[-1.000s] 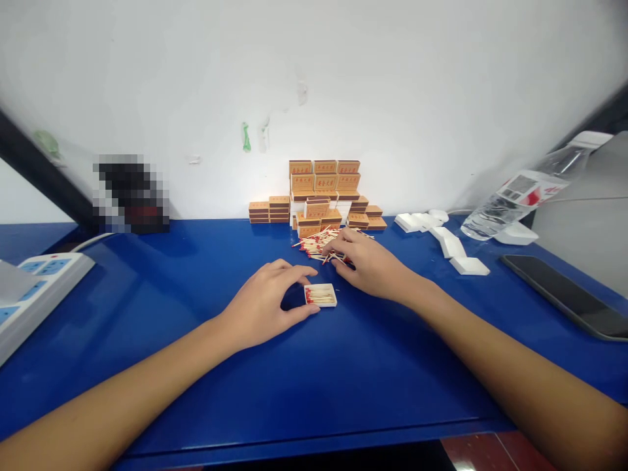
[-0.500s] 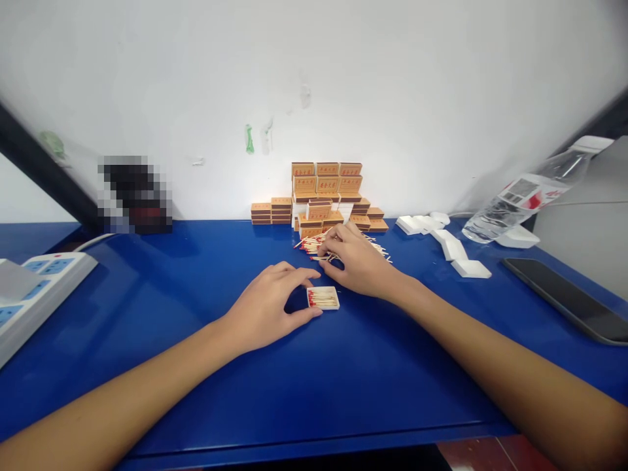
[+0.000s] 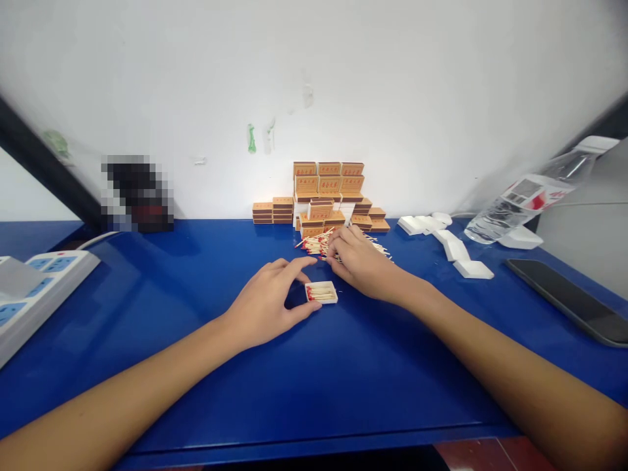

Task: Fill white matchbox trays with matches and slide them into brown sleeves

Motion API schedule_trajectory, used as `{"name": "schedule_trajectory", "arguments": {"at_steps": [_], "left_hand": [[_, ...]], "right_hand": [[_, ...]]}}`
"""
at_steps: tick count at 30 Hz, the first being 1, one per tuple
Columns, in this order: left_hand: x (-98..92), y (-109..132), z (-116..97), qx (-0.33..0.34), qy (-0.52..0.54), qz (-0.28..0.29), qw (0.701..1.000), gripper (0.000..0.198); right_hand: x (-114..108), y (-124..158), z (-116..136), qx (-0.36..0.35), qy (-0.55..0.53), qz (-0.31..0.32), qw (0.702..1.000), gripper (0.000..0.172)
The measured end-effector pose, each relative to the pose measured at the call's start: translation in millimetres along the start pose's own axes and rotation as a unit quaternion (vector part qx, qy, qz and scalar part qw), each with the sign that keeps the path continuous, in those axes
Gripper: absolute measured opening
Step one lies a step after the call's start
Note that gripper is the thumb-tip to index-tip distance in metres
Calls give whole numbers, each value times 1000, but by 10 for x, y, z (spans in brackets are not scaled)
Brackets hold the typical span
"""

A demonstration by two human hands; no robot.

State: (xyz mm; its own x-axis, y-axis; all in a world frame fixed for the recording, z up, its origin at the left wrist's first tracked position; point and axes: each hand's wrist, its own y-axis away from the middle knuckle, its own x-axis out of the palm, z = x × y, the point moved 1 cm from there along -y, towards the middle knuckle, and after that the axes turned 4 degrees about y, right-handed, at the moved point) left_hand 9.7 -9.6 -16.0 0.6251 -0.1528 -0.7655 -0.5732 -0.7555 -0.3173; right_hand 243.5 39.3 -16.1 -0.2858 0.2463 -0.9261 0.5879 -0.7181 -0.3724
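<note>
A white wall [image 3: 392, 98] rises behind a blue table [image 3: 294, 392]; clock directions run from the filled matchbox tray [image 3: 330, 301], which sits mid-table. A white power strip [image 3: 53, 284] lies at 9 o'clock. Matchboxes [image 3: 326, 186] stand stacked by the wall at 12 o'clock. At 2 o'clock a clear water bottle [image 3: 527, 196] leans, with loose white matchbox trays [image 3: 454, 247] nearby; a smartphone [image 3: 569, 301] lies flat at 3 o'clock. The left hand [image 3: 269, 302] parts thumb and fingers around the filled tray's 9 o'clock end; whether they press it I cannot tell. The right hand [image 3: 360, 260], between 1 and 2 o'clock, bends its fingers over a match pile [image 3: 311, 243], hiding part; whether they pinch a match I cannot tell. That pile lies between filled tray and stack. Red-headed matches [image 3: 321, 292] lie inside the filled tray, heads toward 9 o'clock.
</note>
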Motion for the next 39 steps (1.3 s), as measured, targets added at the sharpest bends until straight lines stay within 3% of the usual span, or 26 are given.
{"name": "schedule_trajectory", "arguments": {"at_steps": [4,7,13,18,24,31,39], "left_hand": [[5,1,15,-10,-10,-27,1000,68],[3,0,25,-25,0,-33,999,74],[4,-2,34,-24,5,-34,999,72],[1,-6,36,-13,-3,-29,999,71],[-9,-4,33,-11,-14,-24,1000,69],[3,2,16,8,-25,-26,999,70],[10,14,16,14,-31,-16,999,72]], "right_hand": [[-126,62,31,-15,-72,-26,997,16],[-215,113,188,-35,-113,5,993,17],[-241,143,431,-64,-93,54,992,21],[-372,182,250,-25,-143,76,987,17],[-401,259,75,-3,-167,164,972,12],[-417,189,158,-12,-159,100,982,13],[-333,195,315,-7,-160,107,981,11]]}}
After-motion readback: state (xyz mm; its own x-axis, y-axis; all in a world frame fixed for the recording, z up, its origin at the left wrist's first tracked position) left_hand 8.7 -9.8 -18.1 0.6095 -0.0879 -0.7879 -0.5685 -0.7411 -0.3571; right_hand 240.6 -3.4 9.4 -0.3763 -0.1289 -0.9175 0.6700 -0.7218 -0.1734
